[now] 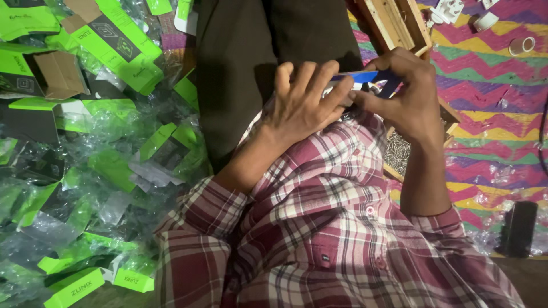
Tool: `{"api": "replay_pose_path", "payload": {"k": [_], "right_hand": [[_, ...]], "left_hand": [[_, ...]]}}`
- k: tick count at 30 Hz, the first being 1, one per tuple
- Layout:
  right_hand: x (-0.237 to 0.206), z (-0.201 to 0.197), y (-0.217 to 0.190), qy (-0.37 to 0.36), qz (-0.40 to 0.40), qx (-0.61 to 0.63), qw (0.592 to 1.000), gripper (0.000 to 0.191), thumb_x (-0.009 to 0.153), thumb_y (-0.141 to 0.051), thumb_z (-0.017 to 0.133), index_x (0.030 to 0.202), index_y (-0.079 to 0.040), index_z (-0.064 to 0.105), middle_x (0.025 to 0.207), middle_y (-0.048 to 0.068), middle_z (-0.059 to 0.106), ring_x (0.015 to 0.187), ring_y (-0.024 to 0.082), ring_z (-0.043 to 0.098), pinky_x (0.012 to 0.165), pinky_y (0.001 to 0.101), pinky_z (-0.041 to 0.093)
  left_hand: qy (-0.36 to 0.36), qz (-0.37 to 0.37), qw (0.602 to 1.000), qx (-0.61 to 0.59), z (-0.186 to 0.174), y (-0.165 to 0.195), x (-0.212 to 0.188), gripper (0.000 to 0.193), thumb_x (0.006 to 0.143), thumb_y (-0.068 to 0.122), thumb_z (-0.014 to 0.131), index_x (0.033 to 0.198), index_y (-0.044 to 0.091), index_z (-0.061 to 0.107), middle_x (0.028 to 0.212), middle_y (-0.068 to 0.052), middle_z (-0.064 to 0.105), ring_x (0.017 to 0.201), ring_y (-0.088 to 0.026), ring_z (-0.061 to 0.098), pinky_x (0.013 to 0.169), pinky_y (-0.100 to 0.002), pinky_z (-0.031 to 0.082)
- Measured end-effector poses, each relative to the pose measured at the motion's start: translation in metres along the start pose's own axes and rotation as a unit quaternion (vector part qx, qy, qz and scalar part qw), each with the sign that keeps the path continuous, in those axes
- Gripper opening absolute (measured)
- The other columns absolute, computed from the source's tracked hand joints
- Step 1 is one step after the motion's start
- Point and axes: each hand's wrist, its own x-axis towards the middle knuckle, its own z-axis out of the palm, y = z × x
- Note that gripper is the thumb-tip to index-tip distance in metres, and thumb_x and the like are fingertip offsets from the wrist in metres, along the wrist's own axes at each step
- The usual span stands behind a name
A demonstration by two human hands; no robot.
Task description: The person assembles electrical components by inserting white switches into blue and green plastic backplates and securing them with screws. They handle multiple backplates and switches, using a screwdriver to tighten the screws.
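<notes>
Both hands met over the lap, the left hand (pixel 302 105) and right hand (pixel 408 94) pinching a small flat blue-and-white piece (pixel 357 78) between their fingertips, just above the plaid shirt (pixel 319 217), with green cartons (pixel 97 40) heaped leftward and a wooden tray (pixel 394 23) beyond.

I see both hands meeting above the lap: left hand (pixel 302 105) beside right hand (pixel 408 94), a small part (pixel 357 77) between them. Boxes (pixel 108 43) lie left; wooden tray (pixel 397 23) and mat (pixel 496 102) lie right.
</notes>
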Motion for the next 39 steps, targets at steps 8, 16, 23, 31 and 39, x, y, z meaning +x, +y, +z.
{"api": "replay_pose_path", "payload": {"k": [8,16,23,31,39], "right_hand": [[0.000,0.002,0.023,-0.014,-0.042,0.035,0.998,0.034,0.084,-0.013,0.091,0.109,0.001,0.073,0.098,0.007,0.067,0.085,0.011,0.063,0.072,0.0224,0.049],[-0.003,0.004,0.023,0.001,-0.058,0.023,0.998,0.030,0.086,-0.012,0.093,0.107,0.001,0.075,0.098,0.007,0.069,0.087,0.011,0.065,0.072,0.0226,0.049],[-0.005,0.009,0.023,0.030,-0.054,0.019,0.998,0.032,0.084,-0.014,0.095,0.105,0.001,0.076,0.092,0.006,0.067,0.083,0.011,0.063,0.068,0.0230,0.047],[-0.006,0.015,0.025,0.046,-0.030,0.030,0.998,0.029,0.084,-0.016,0.093,0.099,0.001,0.075,0.090,0.004,0.066,0.077,0.009,0.061,0.066,0.0226,0.045],[0.005,0.022,0.024,0.068,-0.022,0.009,0.997,0.023,0.079,-0.011,0.086,0.093,0.001,0.072,0.087,0.005,0.065,0.081,0.011,0.061,0.071,0.0264,0.047]], "left_hand": [[-0.011,0.009,1.000,0.017,-0.012,-0.001,0.007,0.054,0.084,0.038,0.086,0.126,0.010,0.064,0.127,-0.005,0.055,0.103,-0.021,0.057,0.092,-0.051,0.036],[-0.001,0.013,1.000,0.019,-0.012,-0.001,0.005,0.047,0.085,0.034,0.085,0.122,0.013,0.065,0.127,-0.004,0.055,0.105,-0.021,0.057,0.092,-0.051,0.035],[-0.008,0.029,1.000,0.000,-0.012,-0.005,0.003,0.036,0.092,0.032,0.083,0.119,0.015,0.066,0.129,-0.006,0.055,0.107,-0.022,0.058,0.094,-0.051,0.036],[-0.010,0.034,0.999,-0.010,-0.011,-0.006,0.001,0.035,0.095,0.031,0.082,0.121,0.013,0.066,0.130,-0.007,0.058,0.108,-0.023,0.059,0.096,-0.051,0.038],[-0.027,0.030,0.999,-0.021,-0.024,-0.005,0.010,0.039,0.100,0.029,0.085,0.128,0.012,0.064,0.134,-0.009,0.056,0.117,-0.027,0.058,0.102,-0.051,0.040]]}}
